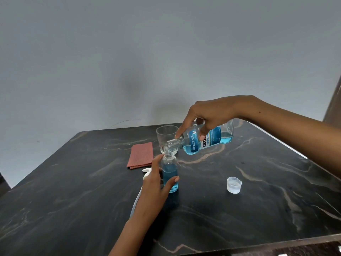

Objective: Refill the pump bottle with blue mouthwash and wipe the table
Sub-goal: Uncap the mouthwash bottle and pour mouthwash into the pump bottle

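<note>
A small clear pump bottle (170, 168) stands upright on the dark marble table (258, 182), about two-thirds full of blue liquid, with its top off. My left hand (156, 183) wraps around its lower body. My right hand (206, 115) grips the mouthwash bottle (208, 138) from above and holds it tipped on its side, its open neck touching the pump bottle's mouth. Blue mouthwash lies along the tilted bottle's lower side. The white pump head (146, 172) with its tube lies on the table behind my left hand, partly hidden.
An empty clear glass (166, 137) stands just behind the pump bottle. A folded reddish cloth (141, 157) lies to its left. The mouthwash bottle's clear cap (234, 185) rests on the table to the right. A grey wall rises behind the table.
</note>
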Action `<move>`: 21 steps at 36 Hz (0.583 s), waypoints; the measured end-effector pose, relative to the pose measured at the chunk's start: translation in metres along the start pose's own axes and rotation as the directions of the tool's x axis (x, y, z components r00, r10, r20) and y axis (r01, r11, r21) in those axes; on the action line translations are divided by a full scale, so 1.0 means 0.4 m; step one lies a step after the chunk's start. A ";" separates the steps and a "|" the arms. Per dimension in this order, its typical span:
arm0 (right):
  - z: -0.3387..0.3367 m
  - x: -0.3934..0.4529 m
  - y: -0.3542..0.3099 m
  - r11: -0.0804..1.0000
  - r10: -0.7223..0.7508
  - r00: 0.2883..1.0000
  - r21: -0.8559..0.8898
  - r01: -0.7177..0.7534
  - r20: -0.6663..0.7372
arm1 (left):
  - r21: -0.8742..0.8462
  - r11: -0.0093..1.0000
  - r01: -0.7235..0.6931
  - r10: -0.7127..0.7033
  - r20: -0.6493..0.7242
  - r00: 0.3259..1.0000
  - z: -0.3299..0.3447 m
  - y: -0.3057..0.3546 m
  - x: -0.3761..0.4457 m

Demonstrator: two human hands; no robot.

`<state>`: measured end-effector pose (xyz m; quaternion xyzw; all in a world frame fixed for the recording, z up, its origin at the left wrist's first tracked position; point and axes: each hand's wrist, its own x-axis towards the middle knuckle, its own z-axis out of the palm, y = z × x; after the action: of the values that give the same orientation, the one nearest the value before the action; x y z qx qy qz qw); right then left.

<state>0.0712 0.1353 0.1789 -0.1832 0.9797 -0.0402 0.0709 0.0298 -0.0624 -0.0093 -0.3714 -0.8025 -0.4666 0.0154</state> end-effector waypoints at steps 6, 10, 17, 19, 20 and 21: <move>-0.004 -0.003 -0.006 0.999 -0.019 1.000 -0.035 0.019 0.012 | -0.001 1.000 -0.005 0.005 0.000 1.000 -0.001 0.001 -0.001; -0.006 -0.003 -0.008 0.999 -0.031 0.999 -0.035 0.032 0.013 | -0.001 1.000 -0.006 0.006 -0.003 1.000 -0.001 0.001 -0.001; -0.006 0.002 -0.002 1.000 -0.027 1.000 -0.011 0.027 -0.002 | 0.007 1.000 -0.016 0.016 -0.004 1.000 -0.002 -0.001 -0.001; -0.005 0.005 0.001 1.000 -0.017 1.000 0.002 0.017 -0.002 | 0.006 1.000 -0.017 0.017 -0.005 1.000 -0.001 -0.002 -0.001; -0.004 0.006 0.002 1.000 -0.015 1.000 0.007 0.015 -0.005 | 0.006 1.000 -0.020 0.020 -0.006 1.000 -0.001 -0.002 -0.002; -0.005 0.006 0.003 1.000 -0.015 1.000 0.010 0.015 -0.006 | 0.007 1.000 -0.023 0.023 -0.008 1.000 -0.001 -0.001 -0.002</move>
<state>0.0681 0.1356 0.1803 -0.1900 0.9783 -0.0459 0.0685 0.0298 -0.0632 -0.0097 -0.3788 -0.7998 -0.4649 0.0254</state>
